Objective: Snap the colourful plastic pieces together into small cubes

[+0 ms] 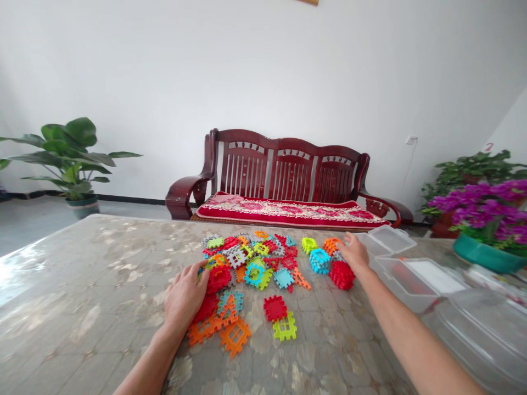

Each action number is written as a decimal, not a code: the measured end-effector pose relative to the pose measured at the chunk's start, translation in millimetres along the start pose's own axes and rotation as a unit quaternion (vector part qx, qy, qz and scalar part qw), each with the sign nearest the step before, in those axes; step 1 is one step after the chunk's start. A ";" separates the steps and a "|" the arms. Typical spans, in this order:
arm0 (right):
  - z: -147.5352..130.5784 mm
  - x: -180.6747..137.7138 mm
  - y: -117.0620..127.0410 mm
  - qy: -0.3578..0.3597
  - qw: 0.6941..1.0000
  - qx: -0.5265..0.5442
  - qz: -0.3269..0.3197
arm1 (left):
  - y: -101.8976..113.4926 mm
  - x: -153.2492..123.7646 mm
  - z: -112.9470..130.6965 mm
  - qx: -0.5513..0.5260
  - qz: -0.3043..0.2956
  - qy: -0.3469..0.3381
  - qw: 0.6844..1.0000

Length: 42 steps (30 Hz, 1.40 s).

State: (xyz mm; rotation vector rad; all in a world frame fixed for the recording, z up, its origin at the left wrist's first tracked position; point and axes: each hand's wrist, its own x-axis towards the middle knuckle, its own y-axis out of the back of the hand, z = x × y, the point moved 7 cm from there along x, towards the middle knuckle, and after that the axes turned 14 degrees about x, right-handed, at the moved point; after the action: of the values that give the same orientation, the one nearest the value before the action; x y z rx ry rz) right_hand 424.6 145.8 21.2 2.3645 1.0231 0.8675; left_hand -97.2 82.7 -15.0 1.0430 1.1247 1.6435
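The work in hand looks like gathering plastic interlocking pieces into stacks by colour, judging by the neat groups on the right and the mixed loose pile [255, 272] at the middle of the tabletop [102, 307]. The left hand [184, 292] lies palm down at the pile's left side, fingers loosely bent and reaching over its edge; I cannot tell whether the tips pinch a piece. The right hand [354, 253] is at the orange stack [330, 245], thumb and forefinger apart, though its grip is likewise unclear. Close by stand the blue stack [320, 261], the red stack [341, 275] and the lime stack [308, 244]. A placing move would call for laying a piece flat and square on its own colour without nudging the neighbours, which sit nearly against one another. Nearer the person, a red square [275, 308] overlaps a lime window piece [285, 327], apart from the pile. Bare surface runs widely to the left, and a clear strip separates pile from stacks. Room is tighter on the right, where an open clear container [411, 282] and a large clear box [481, 323] flank the forearm; the far edge lies just beyond the pile.
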 end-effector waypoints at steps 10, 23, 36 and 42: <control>-104.8 -79.7 -27.8 0.204 0.964 0.148 -0.083 | 0.6 -0.5 1.3 0.006 0.005 -0.003 1.000; -166.3 -168.8 -119.7 0.223 0.910 0.054 -0.346 | -0.4 -1.1 0.6 -0.009 0.011 -0.005 1.000; -184.9 -190.2 -101.2 0.306 0.919 0.023 -0.248 | -2.1 -1.4 -1.4 -0.021 0.010 0.000 1.000; -199.5 -221.7 -113.2 0.369 0.881 0.009 -0.295 | 1.6 -2.5 0.2 -0.029 0.009 -0.002 1.000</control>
State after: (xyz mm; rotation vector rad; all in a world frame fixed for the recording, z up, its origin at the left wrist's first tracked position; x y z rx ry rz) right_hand 113.4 76.1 14.5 1.5302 1.9006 1.5187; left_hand -96.6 80.0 -13.9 1.0209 1.0619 1.6772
